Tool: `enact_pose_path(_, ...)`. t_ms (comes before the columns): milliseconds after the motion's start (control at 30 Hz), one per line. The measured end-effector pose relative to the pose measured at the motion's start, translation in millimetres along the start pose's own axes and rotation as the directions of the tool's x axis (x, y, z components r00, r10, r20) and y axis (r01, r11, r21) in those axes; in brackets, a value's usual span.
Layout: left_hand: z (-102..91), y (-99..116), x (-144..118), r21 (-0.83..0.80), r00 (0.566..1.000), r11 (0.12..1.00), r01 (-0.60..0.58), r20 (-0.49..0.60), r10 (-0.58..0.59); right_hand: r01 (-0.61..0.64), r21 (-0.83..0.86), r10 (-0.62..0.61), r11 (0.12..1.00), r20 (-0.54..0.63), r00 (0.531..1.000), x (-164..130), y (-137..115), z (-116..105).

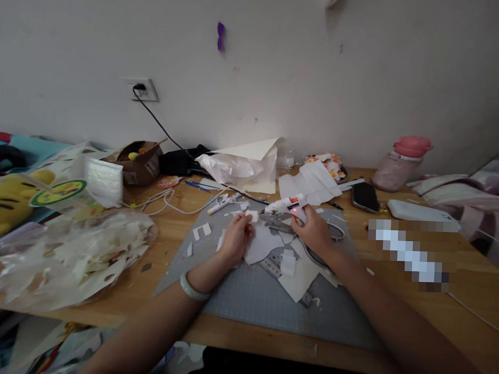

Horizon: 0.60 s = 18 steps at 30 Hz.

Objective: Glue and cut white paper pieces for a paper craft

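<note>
Forearms [152, 317] flank the open mat edge [249, 313], right hand [315, 234] holding glue gun [282, 206].

the hot glue gun [287, 204] is white with orange patches and a glowing red spot; the small pinched piece [253, 215] is white. the cutting mat [245, 307] is grey with a faint grid, the desk [466, 295] honey-brown and grained. the bangle [187, 287] is pale green, the bottle lid [412, 146] coral pink, the plush toy [5, 216] yellow with dark lines, the cup lid [59, 193] yellow, green-rimmed and multicoloured-specked, the wall ornament [220, 36] purple.
</note>
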<state>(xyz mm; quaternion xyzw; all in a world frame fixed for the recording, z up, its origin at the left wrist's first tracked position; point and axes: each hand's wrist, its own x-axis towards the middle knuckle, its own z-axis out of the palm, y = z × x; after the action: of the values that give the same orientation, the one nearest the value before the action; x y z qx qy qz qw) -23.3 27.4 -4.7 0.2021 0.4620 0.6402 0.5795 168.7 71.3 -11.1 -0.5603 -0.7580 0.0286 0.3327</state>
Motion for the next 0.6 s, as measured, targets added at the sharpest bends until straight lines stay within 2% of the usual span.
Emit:
enact_pose_path(367,-0.6,1.0,-0.7,-0.045,1.000,0.999,0.016,0.005,-0.016,-0.004,0.068,0.007,0.998,-0.051,0.999,-0.4,-2.0,0.7)
enact_pose_path(600,0.0,0.6,-0.3,-0.051,1.000,0.999,0.011,0.006,-0.010,0.009,0.062,-0.008,0.998,-0.028,1.000,-0.4,-2.5,0.2)
